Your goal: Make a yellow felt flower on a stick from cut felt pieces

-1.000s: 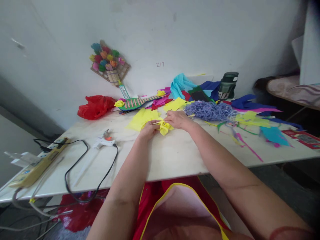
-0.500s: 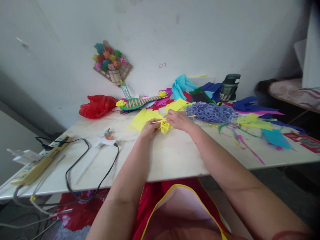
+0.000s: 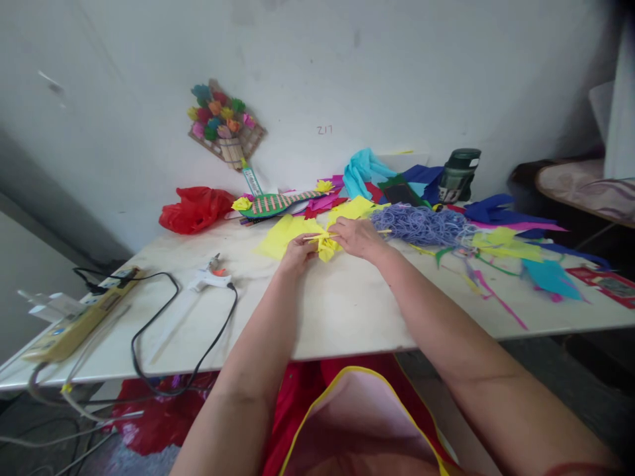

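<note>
Just above the table, a piece of yellow crepe paper (image 3: 327, 250) hangs bunched around a thin wooden stick (image 3: 312, 237). My left hand (image 3: 300, 251) is closed, its fingers pinching the paper near the stick's left end. From the other side my right hand (image 3: 358, 237) grips the stick and the paper's upper edge; the stick's far end pokes out to the right of it. Behind my left hand lies a flat yellow crepe sheet (image 3: 280, 238). Beside my right hand is a heap of purple yarn (image 3: 421, 225). My fingertips are partly hidden.
A white glue gun (image 3: 211, 277) with a black cord rests at the left, near a power strip (image 3: 84, 320). Further back are a red plastic bag (image 3: 196, 210), a green lute-shaped craft (image 3: 278, 203) and a dark bottle (image 3: 458, 175). Coloured paper scraps (image 3: 550, 277) lie at the right.
Both hands stay in nearly the same place, still holding the stick and yellow paper. The bunched paper has shifted slightly, and the whole view has moved a little.
</note>
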Action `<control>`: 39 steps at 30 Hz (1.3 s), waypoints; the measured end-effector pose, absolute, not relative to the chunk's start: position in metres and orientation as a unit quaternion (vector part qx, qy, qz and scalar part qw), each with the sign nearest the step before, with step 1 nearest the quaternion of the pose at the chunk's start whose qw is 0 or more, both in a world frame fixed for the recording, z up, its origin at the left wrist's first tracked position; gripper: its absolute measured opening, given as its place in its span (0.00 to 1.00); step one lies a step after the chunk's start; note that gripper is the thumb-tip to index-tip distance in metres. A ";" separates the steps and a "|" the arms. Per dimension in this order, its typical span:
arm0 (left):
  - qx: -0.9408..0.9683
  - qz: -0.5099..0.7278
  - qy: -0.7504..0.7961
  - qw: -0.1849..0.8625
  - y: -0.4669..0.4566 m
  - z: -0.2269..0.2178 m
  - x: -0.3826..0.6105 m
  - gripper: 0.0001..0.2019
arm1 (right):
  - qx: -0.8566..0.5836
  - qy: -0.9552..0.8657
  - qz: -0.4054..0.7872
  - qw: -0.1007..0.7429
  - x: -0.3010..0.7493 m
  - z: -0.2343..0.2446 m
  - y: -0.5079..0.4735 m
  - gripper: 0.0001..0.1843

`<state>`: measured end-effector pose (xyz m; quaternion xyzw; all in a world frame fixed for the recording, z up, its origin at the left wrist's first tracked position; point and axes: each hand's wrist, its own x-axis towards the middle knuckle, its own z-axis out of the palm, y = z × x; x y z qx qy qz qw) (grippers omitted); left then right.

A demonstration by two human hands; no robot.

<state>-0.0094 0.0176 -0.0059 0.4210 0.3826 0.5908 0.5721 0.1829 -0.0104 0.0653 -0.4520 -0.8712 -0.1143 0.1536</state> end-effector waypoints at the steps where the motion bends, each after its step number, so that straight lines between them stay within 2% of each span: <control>1: 0.419 0.593 0.383 0.572 0.017 -0.005 -0.009 0.23 | -0.454 -0.870 -0.115 0.155 0.183 0.066 -0.011 0.18; 8: 0.428 0.587 0.392 0.564 0.016 -0.003 -0.011 0.23 | -0.460 -0.862 -0.117 0.176 0.187 0.064 -0.006 0.14; 14: 0.417 0.600 0.404 0.551 0.017 -0.003 -0.013 0.21 | -0.464 -0.859 -0.110 0.184 0.190 0.065 -0.006 0.16; 28: 0.369 0.656 0.392 0.528 0.022 -0.005 -0.019 0.22 | -0.472 -0.848 -0.103 0.218 0.199 0.064 0.000 0.15; 39: 0.355 0.664 0.403 0.520 0.025 -0.005 -0.021 0.21 | -0.473 -0.829 -0.072 0.289 0.216 0.058 0.015 0.11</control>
